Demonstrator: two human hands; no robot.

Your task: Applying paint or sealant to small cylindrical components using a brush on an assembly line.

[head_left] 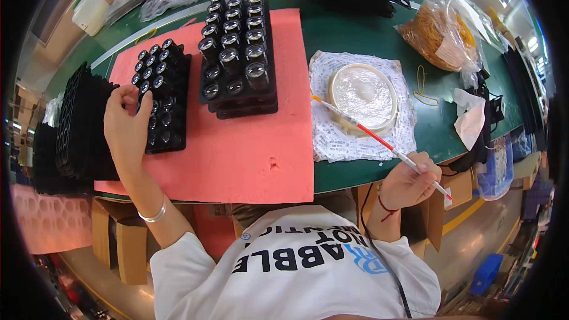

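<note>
1. The left hand [125,121] reaches in over the near-left edge of the smaller black tray [181,86], fingers curled and thumb set a little apart from them; I cannot tell whether they close on one of the small shiny-topped parts [166,121] there.
2. The right hand [413,179] pinches a slim red-and-white stick [379,140] between thumb and fingers, near its rear end; the stick slants far and left, its yellowish tip by the left edge of a printed sheet [327,145].
3. The step in hand looks like handling a part with the left while the stick waits in the right — a judgement only. A move from here would call for a light, upright grip, clear of neighbouring parts.
4. The parts lie right under the left fingertips; the stick crosses the near-left rim of a round white dish [363,66] on the sheet.
5. Right of the smaller tray, on the same pink mat [255,160], stands a taller black tray stack [249,106] of silvery-topped cylinders [229,59].
6. Farther out on the green counter [349,32]: black trays [83,121] at left, a bag of yellow bands [435,35] far right.
</note>
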